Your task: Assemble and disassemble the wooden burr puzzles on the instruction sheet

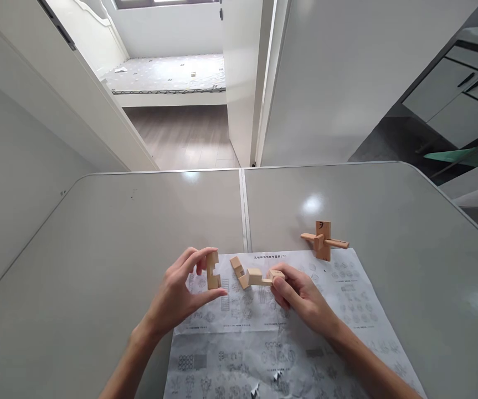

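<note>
Between thumb and fingers, my left hand (180, 288) grips a notched wooden puzzle piece (212, 271), held upright. A second notched wooden piece (254, 276), pale and lying roughly level, is pinched at its right end by my right hand (301, 293). The two held pieces are apart. Just behind the right-hand piece, a third notched wooden block (237, 269) rests on the printed instruction sheet (205, 346); its lower end is partly covered from view. An assembled wooden cross-shaped puzzle (322, 241) with a black mark stands at the sheet's upper right edge.
The sheet lies on a pale folding table (118, 266) with a metal seam (244, 208) down its middle. Small torn bits (255, 390) sit near the sheet's lower part. Past the table are a door (245, 77), a bed (168, 75) and cabinets (450, 91).
</note>
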`<state>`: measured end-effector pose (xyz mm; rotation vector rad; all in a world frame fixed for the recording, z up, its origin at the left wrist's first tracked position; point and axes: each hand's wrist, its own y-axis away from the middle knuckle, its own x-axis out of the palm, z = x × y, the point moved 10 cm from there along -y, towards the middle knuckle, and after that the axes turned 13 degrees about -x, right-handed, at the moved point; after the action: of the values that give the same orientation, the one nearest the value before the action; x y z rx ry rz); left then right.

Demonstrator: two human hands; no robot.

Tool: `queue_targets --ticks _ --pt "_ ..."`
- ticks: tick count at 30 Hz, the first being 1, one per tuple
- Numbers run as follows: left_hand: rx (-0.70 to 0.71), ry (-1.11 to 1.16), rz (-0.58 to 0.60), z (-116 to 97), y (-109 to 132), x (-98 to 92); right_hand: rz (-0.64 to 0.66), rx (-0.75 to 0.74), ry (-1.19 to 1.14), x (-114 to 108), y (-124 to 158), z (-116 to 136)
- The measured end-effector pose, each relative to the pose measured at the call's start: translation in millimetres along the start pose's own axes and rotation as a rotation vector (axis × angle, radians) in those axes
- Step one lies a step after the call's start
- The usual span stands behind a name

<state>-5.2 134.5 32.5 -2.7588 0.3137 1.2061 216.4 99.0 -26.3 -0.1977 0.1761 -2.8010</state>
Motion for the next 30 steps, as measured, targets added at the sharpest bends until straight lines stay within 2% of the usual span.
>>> queue_targets --ticks 7,13,21,30 --pt "-0.070 0.401 0.155 -24.8 -5.4 33.8 -0.026 -0.032 -0.065 -2.8 -3.9 5.7" --pt "-0.158 0.563 0.258 -30.2 -10.7 57.0 -0.053 -0.049 -0.094 -7.2 -6.2 6.9" --pt "-0.197 0.605 0.345 -31.9 -1.2 77.6 -0.009 -0.074 -0.068 -3.2 -5.7 10.1" --pt "-0.179 0.523 0.262 -42.1 5.0 76.3 0.065 -0.065 0.097 6.2 -2.2 5.5"
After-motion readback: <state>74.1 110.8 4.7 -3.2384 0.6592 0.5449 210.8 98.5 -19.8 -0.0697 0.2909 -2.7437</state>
